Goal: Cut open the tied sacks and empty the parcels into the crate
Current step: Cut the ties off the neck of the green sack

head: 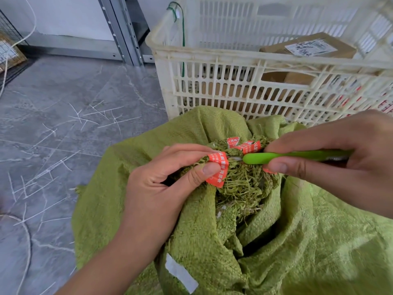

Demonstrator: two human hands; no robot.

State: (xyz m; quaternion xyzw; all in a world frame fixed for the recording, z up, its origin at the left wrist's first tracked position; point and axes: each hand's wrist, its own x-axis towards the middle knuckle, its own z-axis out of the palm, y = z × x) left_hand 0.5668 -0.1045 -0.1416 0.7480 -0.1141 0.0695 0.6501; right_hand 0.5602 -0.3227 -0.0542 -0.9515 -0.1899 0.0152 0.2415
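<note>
A green woven sack (pixel 276 241) lies on the floor in front of a white plastic crate (pixel 212 67). Its bunched, frayed neck (pixel 244 186) carries orange printed tape (pixel 219 169). My left hand (pixel 168 179) pinches the neck and tape between thumb and fingers. My right hand (pixel 331 158) grips a green-handled cutter (pixel 282 157) whose tip sits at the tied neck beside the tape. The blade itself is mostly hidden. Brown cardboard parcels (pixel 308 46) lie inside the crate.
Grey tiled floor (pixel 63 145) to the left is strewn with several cut white plastic ties (pixel 102 116). A metal shelf upright (pixel 123 28) stands behind, and a wire cage (pixel 8 50) with a cord is at the far left.
</note>
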